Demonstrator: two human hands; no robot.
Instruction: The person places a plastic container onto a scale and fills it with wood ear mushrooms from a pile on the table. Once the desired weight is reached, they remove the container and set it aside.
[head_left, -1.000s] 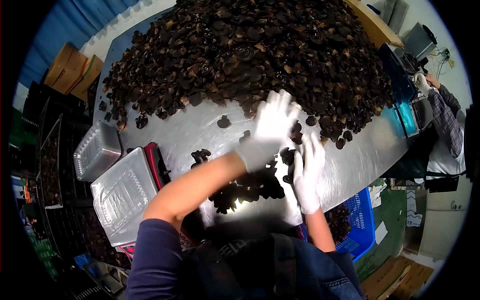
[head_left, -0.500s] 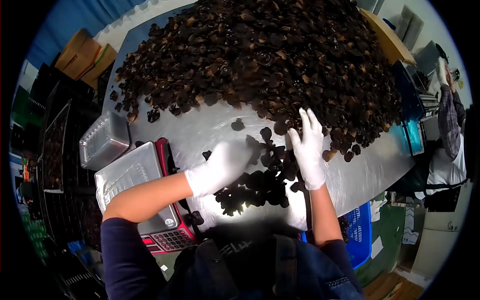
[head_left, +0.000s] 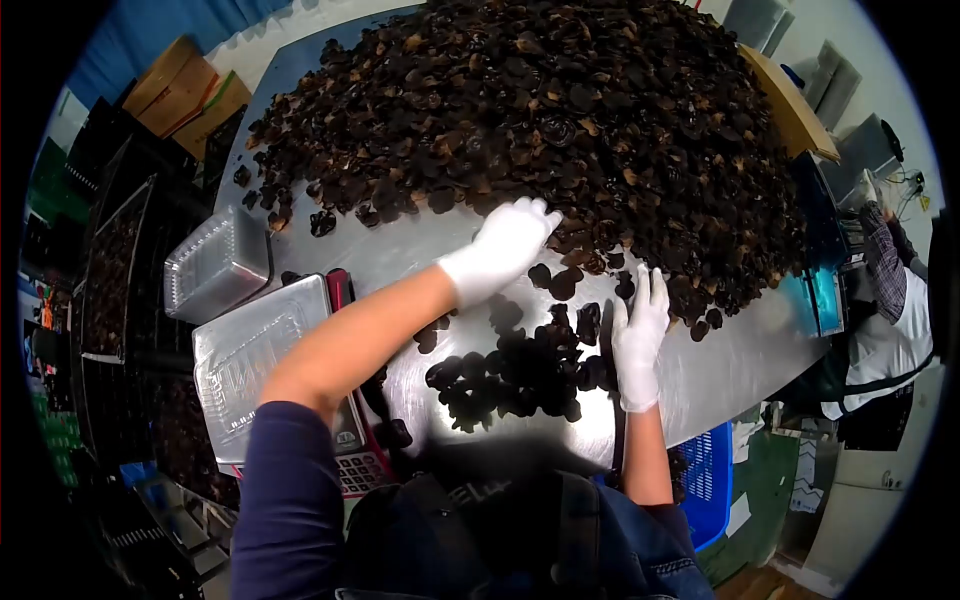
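A large heap of dark brown, ruffled pieces that look like wood ear mushrooms (head_left: 540, 110) covers the back of the metal table (head_left: 740, 360). At the heap's front edge is my left hand (head_left: 505, 245), white-gloved, with its fingers curled; whatever they hold is hidden. My right hand (head_left: 638, 345), also gloved, rests farther right, fingers stretched upward and thumb apart. One dark piece (head_left: 625, 285) lies by its fingertips. Closer to my body, a smaller cluster of dark mushrooms (head_left: 515, 375) is spread on the metal between my forearms.
On the left, a clear plastic tray (head_left: 265, 350) sits on a red scale (head_left: 362, 472), beside stacked clear containers (head_left: 218, 265). A blue basket (head_left: 708, 490) stands below the front right edge. Another person (head_left: 885, 300) is at the far right.
My left hand has moved up and right from beside the cluster to the heap's edge. My right hand has shifted down and slightly right, away from the heap.
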